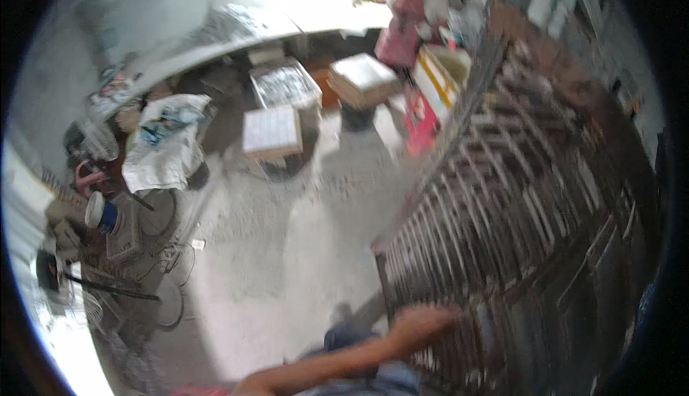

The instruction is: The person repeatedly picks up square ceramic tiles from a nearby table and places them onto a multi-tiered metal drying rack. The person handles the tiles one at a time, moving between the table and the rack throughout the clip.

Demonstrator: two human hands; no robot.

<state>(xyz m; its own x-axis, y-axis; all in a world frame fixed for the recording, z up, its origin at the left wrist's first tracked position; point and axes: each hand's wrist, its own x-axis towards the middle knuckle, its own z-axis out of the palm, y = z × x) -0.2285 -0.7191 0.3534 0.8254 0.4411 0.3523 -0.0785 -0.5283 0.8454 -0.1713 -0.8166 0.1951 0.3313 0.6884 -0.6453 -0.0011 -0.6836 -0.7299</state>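
My left hand (425, 326) reaches across from the lower left, its forearm passing in front of my body. It is at the near left edge of a large dark slatted rack (488, 202), which fills the right side of the head view. Motion smears the fingers, so I cannot tell whether they touch or grip a slat. Many thin, light-edged strips lie in rows along the rack. My right hand is outside the picture.
Boxes with white tops (273, 132) stand ahead on the concrete floor (287, 231). Behind them is a tray of pale pieces (286, 86) beneath a long bench (316, 19). A white sack (169, 145) sits left, near a round-based stand (169, 303) and cables.
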